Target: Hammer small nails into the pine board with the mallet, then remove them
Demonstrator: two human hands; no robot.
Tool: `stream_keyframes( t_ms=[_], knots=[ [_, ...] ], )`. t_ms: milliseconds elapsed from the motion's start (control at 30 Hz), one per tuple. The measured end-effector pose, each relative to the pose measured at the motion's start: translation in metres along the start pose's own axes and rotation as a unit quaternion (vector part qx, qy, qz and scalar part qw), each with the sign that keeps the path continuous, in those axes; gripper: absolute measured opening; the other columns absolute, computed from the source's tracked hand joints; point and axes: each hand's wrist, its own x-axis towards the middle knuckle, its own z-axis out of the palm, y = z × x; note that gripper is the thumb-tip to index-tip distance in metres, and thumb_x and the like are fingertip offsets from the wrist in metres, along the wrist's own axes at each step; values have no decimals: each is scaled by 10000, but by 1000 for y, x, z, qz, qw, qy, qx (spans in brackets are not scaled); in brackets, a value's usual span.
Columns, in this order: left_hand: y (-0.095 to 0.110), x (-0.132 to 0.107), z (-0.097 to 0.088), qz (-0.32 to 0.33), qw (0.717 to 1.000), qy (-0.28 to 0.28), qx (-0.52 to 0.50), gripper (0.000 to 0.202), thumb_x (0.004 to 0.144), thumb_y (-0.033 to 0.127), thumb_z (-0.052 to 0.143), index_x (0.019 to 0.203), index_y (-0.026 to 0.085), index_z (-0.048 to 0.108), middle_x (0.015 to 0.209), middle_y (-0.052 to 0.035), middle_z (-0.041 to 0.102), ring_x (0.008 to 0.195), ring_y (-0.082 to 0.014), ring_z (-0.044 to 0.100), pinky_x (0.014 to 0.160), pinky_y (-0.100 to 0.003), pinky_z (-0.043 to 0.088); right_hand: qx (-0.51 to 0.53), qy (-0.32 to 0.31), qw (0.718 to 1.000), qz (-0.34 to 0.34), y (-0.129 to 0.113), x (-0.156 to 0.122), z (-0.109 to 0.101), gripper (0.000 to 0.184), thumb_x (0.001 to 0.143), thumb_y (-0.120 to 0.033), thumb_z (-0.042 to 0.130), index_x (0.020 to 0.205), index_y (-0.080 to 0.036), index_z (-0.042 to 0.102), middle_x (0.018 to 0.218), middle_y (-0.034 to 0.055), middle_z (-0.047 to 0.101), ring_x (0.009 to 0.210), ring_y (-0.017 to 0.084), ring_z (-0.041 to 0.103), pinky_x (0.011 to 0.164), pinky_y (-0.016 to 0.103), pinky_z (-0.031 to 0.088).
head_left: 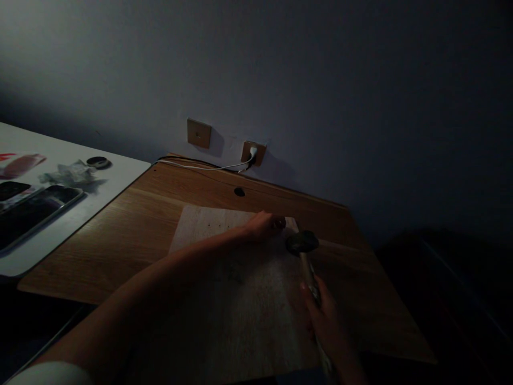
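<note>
Hammer head hung just above the pale board's far right corner; our right hand gripped its handle, our left hand pinched something small there, too dark to name. Short, square taps beside those fingertips seemed wisest.

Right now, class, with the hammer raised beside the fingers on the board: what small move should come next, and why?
Probably a light, short tap: the hammer head hovers close to the left hand, whose fingertips pinch something small and unclear on the board; the right hand grips the handle.
</note>
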Motion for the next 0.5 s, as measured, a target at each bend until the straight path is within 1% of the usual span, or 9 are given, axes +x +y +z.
stream_keyframes(
  t_ms=[100, 200, 300, 433, 500],
  knots=[
    [2, -1, -1, -1, 1000, -15, 6, 232, 890, 142, 629, 1089, 190, 736, 1010, -37, 770, 863, -165, 701, 787, -245, 502, -15, 7, 1000, 2, 4, 1, 0, 726, 875, -704, 556, 1421, -225, 547, 744, 24, 665, 407, 153, 506, 351, 278, 402],
    [3, -2, 0, 6, 1000, -20, 22, 215, 886, 150, 625, 1061, 201, 738, 972, -32, 767, 820, -164, 696, 738, -237, 481, -2, 2, 1000, 5, 2, 1, 0, 738, 842, -719, 584, 1380, -215, 568, 780, 20, 671, 417, 151, 525, 352, 279, 410],
    [3, -3, 2, 13, 999, -16, 42, 210, 897, 171, 615, 1065, 212, 733, 967, -35, 768, 838, -180, 706, 727, -243, 472, 7, -2, 1000, 9, -2, 0, -1, 772, 813, -726, 604, 1380, -205, 566, 771, 3, 659, 421, 150, 532, 361, 279, 419],
    [3, -3, 4, 17, 998, -6, 65, 225, 931, 214, 598, 1117, 215, 726, 1009, -55, 772, 895, -210, 719, 752, -268, 483, 3, -2, 1000, 7, -6, -2, 0, 826, 801, -746, 586, 1400, -178, 553, 726, -10, 631, 423, 165, 531, 352, 287, 413],
    [4, -3, 4, 15, 998, -7, 63, 237, 923, 201, 604, 1126, 214, 724, 1020, -54, 773, 906, -212, 722, 759, -269, 490, -1, -2, 1000, 5, -6, -2, 0, 833, 803, -753, 577, 1403, -175, 555, 702, -16, 619, 421, 170, 532, 355, 289, 411]
  ],
)
